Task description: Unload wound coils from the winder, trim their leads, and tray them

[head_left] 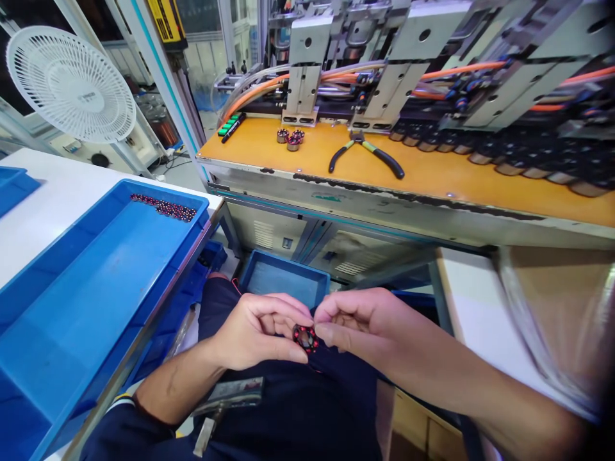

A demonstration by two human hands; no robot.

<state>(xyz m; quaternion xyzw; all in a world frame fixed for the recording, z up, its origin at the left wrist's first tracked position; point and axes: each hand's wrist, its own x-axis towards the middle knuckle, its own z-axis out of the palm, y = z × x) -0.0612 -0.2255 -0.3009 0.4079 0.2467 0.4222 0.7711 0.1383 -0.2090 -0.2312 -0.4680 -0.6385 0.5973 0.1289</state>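
Note:
Above my lap, my left hand (266, 330) pinches a small ring-shaped motor stator (306, 339), black with red spots and an open centre. My right hand (358, 320) is closed in a pinch at the stator's upper right edge. What lies between its thumb and forefinger is too small to make out. Similar stators (292, 138) sit in a small group on the orange bench top. More of them (175, 209) are lined up at the far end of a large blue tray (96, 275) on my left.
Black-handled pliers (368, 152) lie on the orange bench (427, 182) below a machine with metal brackets (303, 70). Dark cylindrical parts (512, 157) fill the bench's right side. A blue bin (286, 276) stands low ahead of me. A white fan (72, 83) is at far left.

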